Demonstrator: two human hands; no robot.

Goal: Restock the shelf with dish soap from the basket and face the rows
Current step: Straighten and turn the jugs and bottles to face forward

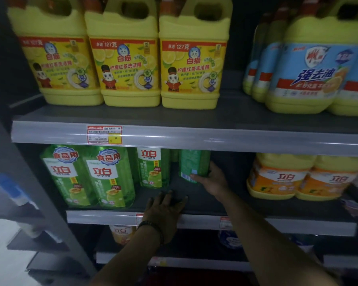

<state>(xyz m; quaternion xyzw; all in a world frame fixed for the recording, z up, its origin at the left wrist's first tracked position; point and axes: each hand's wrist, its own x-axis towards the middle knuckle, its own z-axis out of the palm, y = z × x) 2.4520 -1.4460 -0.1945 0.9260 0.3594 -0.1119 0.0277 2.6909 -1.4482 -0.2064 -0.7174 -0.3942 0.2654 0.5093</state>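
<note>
I see a green dish soap bottle (193, 165) held upright on the middle shelf (194, 203), back label turned toward me.

From the left: two large green bottles (87, 174) stand near the shelf's front edge, labels facing out, and a third green bottle (153, 167) sits farther back, label also forward. My left hand (165, 211) lies flat, fingers spread, on the bare shelf surface at its front lip, holding nothing. Just right of the third bottle, my right hand (212, 179) grips the held bottle low on its right side, thumb across the front; its long axis is vertical and its top is hidden behind the upper price rail (194, 139). It appears to rest on the shelf, though the dim light leaves that unsure. Orange-labelled yellow jugs (302, 178) stand well apart at far right.
</note>
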